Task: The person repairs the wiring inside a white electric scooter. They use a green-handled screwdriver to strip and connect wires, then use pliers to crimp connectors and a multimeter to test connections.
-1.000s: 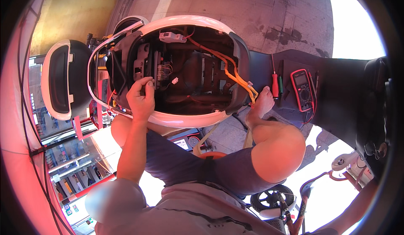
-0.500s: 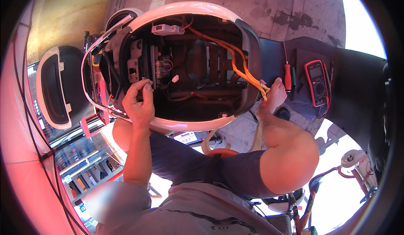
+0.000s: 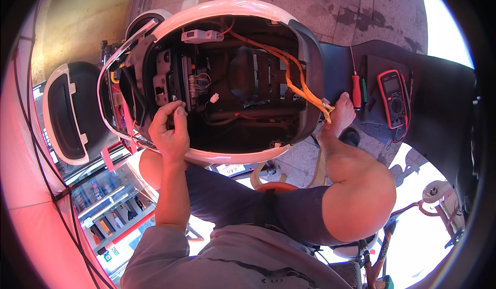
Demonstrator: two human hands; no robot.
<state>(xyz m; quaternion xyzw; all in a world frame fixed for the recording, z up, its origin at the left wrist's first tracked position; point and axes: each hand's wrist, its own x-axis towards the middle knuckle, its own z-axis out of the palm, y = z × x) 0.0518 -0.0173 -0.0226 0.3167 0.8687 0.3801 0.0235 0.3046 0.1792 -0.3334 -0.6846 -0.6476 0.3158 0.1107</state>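
My left hand (image 3: 170,134) reaches over the near left side of the open white-rimmed scooter body (image 3: 232,4), thumb and index finger pinched together. Whatever is between the fingertips is too small to make out. Right beside them are a dark metal-edged part and a bundle of thin wires (image 3: 200,85). A small white plug connector (image 3: 214,98) dangles from a wire to the right of the hand. Thick orange cables (image 3: 289,64) run across the dark cavity and over its right rim. My right hand is not in view.
A grey-white breaker-like box (image 3: 201,35) sits at the cavity's far side. On the dark seat to the right lie a red-handled screwdriver (image 3: 356,90), a green-handled tool (image 3: 363,90) and a red multimeter (image 3: 393,100). My bare foot (image 3: 342,113) rests beside the orange cable ends.
The whole view has shifted slightly. My left hand keeps its pinch at the same spot by the dark part; the cables and tools lie as before.
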